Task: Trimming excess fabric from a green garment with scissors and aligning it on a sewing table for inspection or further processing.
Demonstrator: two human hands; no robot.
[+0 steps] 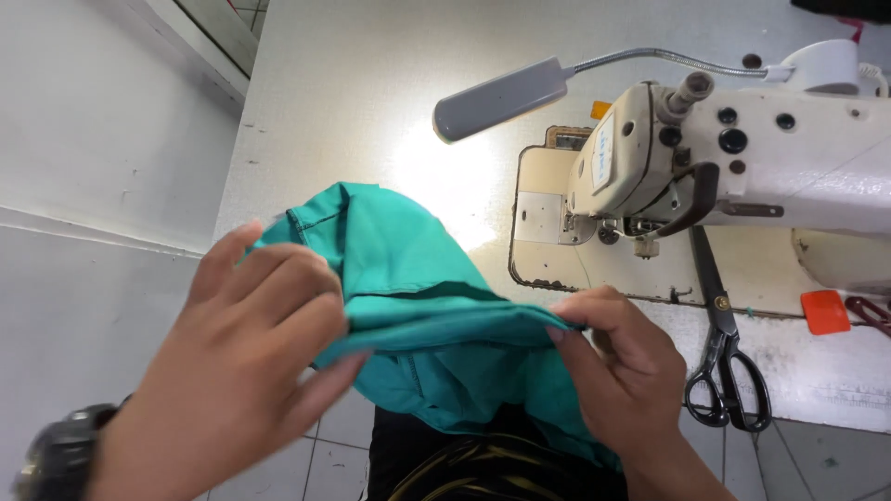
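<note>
Left hand (246, 348) and right hand (617, 357) each pinch the teal garment (418, 288) at the surface's near edge; its lower folds hidden. Scissors (724, 362) near the right.

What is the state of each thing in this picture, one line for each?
Left hand: fingers closed on the teal fabric piece, which is folded and held up.
Right hand: fingers pinching the fabric edge.
Grey gooseneck lamp: lit.
Cream sewing machine: nothing under its needle.
Black-handled scissors: closed, lying flat.
</note>
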